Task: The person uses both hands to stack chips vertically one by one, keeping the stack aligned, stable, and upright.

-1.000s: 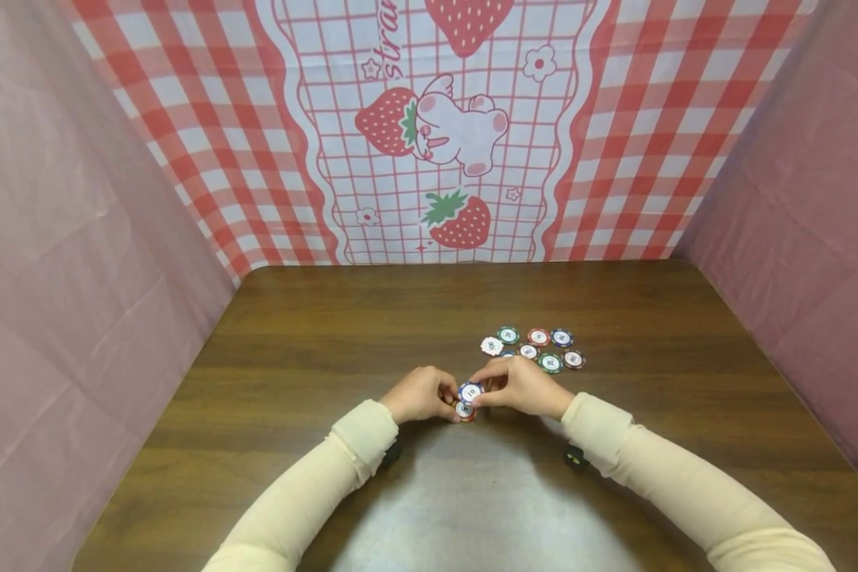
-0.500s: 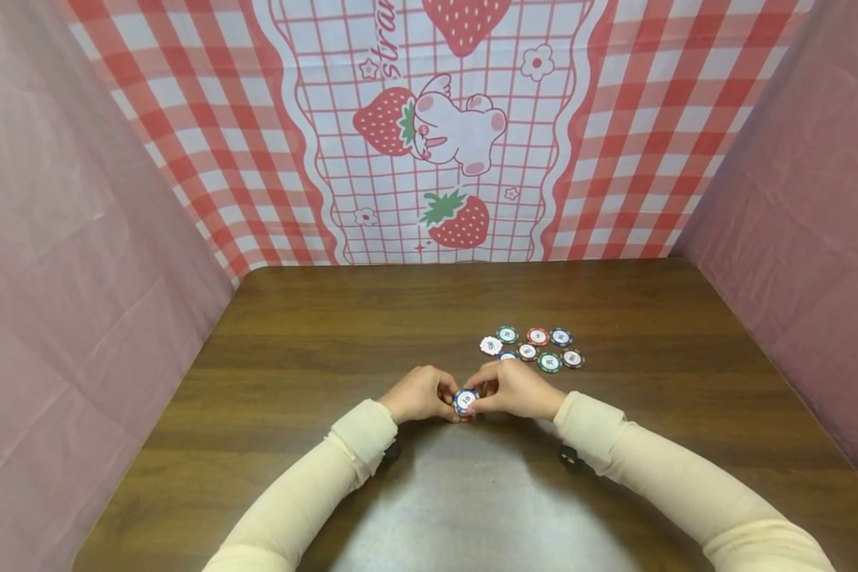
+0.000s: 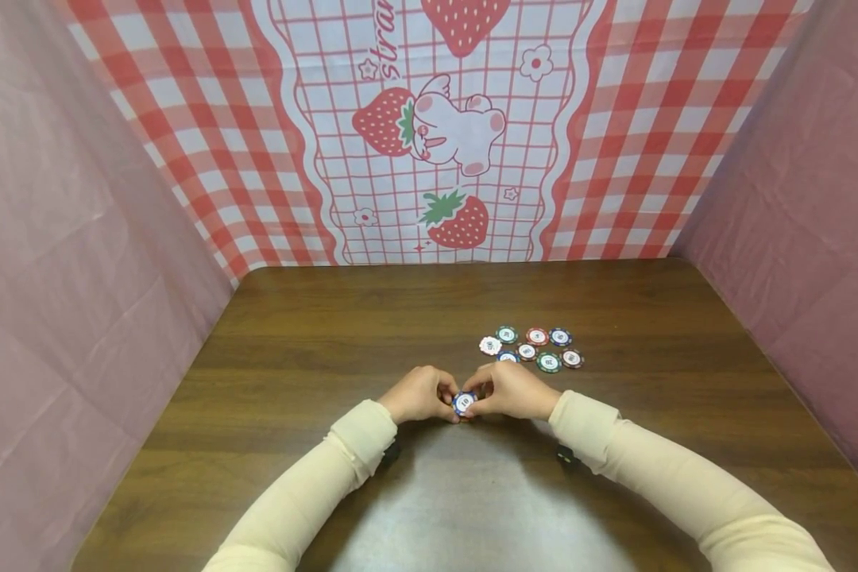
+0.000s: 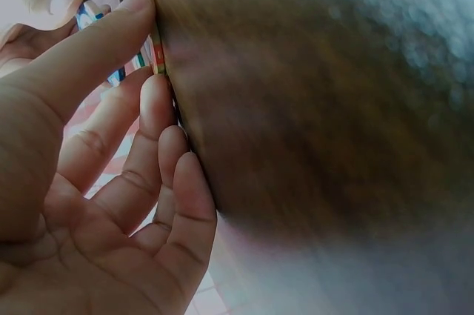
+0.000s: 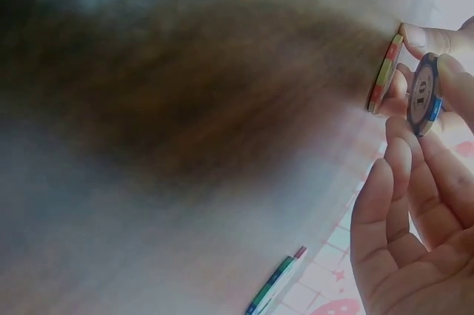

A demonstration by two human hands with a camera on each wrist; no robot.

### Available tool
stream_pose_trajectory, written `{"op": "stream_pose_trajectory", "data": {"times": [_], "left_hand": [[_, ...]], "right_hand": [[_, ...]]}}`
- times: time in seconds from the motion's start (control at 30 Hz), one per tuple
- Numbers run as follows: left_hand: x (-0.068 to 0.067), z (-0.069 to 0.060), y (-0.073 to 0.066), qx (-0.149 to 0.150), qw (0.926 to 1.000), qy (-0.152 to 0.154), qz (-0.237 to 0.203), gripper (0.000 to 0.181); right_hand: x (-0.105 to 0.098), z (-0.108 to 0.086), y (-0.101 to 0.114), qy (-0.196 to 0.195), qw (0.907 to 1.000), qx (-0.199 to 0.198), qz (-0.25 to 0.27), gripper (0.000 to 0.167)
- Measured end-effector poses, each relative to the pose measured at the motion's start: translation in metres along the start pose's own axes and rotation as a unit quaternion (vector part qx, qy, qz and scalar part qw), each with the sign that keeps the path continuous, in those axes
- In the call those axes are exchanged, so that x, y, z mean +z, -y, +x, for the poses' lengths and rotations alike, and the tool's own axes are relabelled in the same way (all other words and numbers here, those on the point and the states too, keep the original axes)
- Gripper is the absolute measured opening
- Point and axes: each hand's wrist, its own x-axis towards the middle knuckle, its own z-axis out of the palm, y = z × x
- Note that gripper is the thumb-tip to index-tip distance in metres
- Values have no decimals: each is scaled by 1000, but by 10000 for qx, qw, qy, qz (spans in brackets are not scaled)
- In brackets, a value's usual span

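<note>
Head view from above, facing forward and down, wrist views close, tilted sideways, all sharing the blue chip (image 3: 464,403)

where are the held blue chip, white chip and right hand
Held blue chip (image 5: 424,94): right wrist view, numbered face
White chip (image 3: 490,345): head view, face centre
Right hand (image 3: 516,390): head view, back of hand

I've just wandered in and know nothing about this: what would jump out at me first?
Probably the red-and-white strawberry cloth, hanging behind the wooden table. Then your eye would drop to the two hands meeting near the middle: the right hand pinches a blue-edged chip marked 10 above a red-and-yellow chip gripped by the left hand. Just beyond the right hand lies a cluster of colourful chips.
</note>
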Motion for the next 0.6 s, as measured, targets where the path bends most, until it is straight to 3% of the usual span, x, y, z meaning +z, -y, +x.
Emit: {"op": "stream_pose_trajectory", "data": {"times": [0.6], "left_hand": [[1, 0, -1, 47, 9999, -3, -151, 25]], "right_hand": [[0, 2, 7, 212, 9981, 265, -506, 27]]}}
